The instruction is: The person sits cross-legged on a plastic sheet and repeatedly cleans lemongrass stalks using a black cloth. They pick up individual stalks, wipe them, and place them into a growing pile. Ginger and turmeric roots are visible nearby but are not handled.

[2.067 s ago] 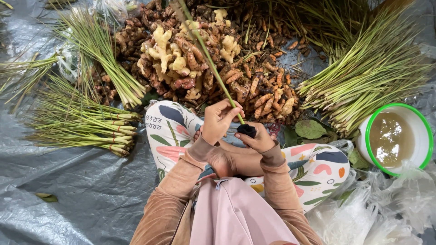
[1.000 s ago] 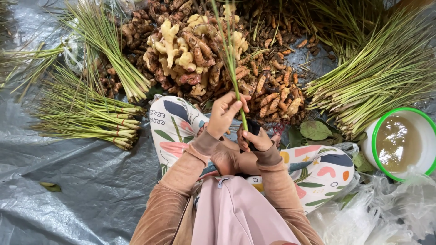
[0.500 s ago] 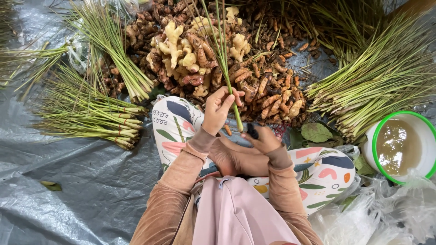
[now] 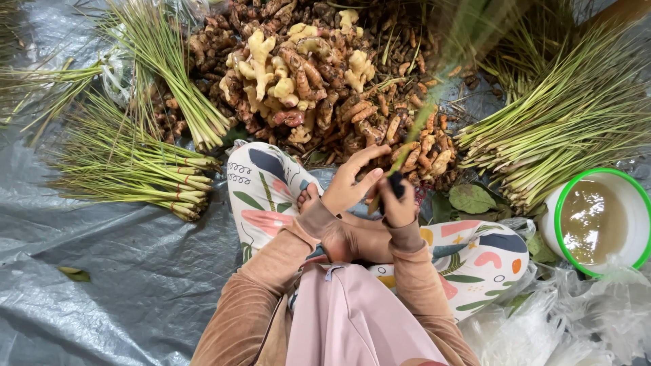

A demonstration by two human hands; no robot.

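I sit cross-legged on a grey plastic sheet (image 4: 122,285). My left hand (image 4: 349,186) holds the base of a long green lemongrass stalk (image 4: 415,132), with its fingers stretched out along it. The stalk leans up and to the right and is blurred by motion. My right hand (image 4: 399,207) is closed on a dark-handled knife (image 4: 395,183) right at the stalk's base. Both hands hover over my patterned trousers (image 4: 271,190), just in front of a heap of ginger and turmeric roots (image 4: 305,74).
Tied lemongrass bundles (image 4: 142,169) lie at the left, and a bigger loose pile of lemongrass (image 4: 563,122) at the right. A white bucket with a green rim (image 4: 600,220) holds cloudy water at the right. Clear plastic bags (image 4: 556,325) lie at the lower right.
The stalk has swung from nearly upright to leaning right. My left hand's fingers have spread out along it. The right hand stays at its base with the knife.
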